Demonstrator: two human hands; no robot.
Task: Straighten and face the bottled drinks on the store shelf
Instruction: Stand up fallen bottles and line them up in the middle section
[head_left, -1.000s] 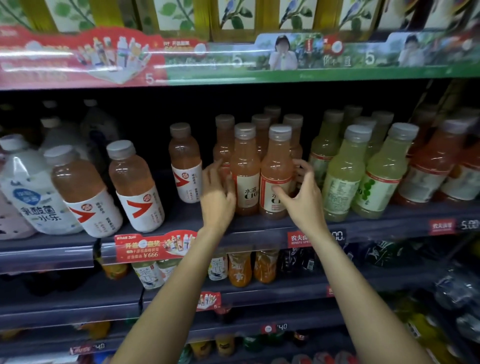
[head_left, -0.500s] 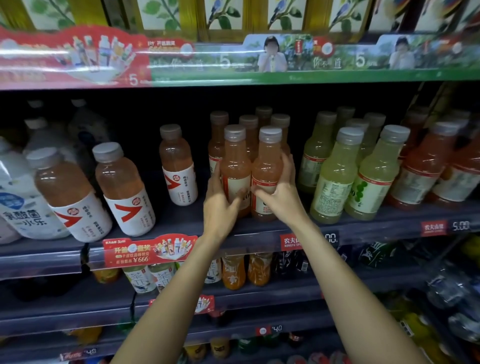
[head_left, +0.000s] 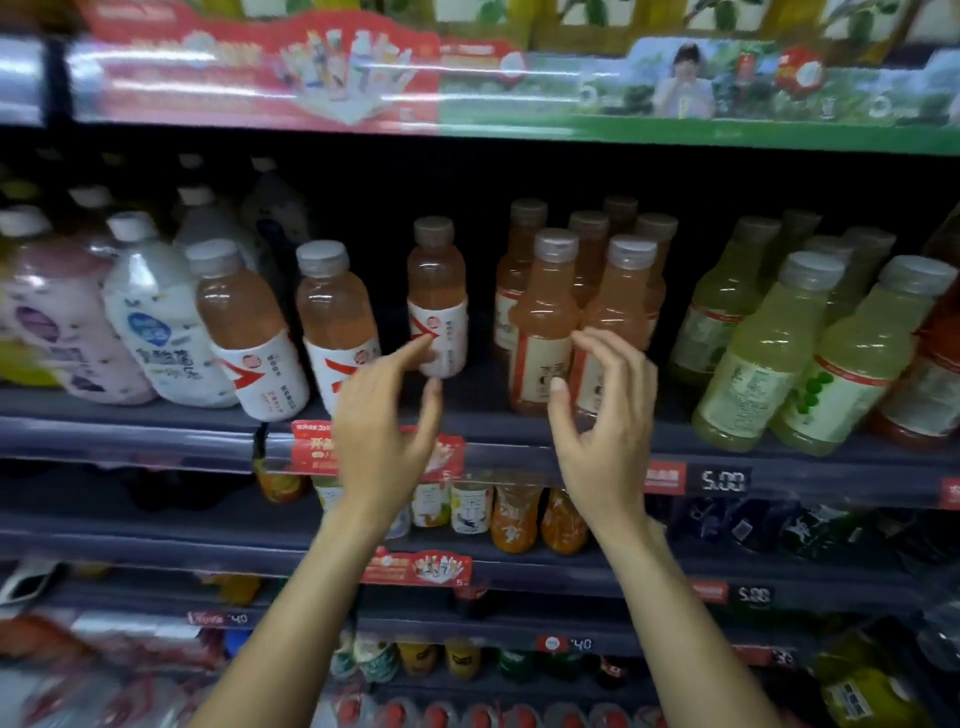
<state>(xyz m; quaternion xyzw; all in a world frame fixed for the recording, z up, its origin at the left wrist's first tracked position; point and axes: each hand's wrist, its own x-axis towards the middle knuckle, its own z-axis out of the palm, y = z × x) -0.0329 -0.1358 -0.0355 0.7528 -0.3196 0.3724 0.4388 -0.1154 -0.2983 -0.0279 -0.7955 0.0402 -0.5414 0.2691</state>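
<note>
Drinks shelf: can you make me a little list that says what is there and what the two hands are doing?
place: store shelf with price tags on its front edge
left hand: open, holds nothing, fingers reaching toward the lone pink bottle
right hand: open, holds nothing, in front of the front pair of peach bottles
pink bottles at left: two, lean left
green bottles: right of the peach group, lean right
white bottle: far left
sharpness: blurred, label text unreadable
</note>
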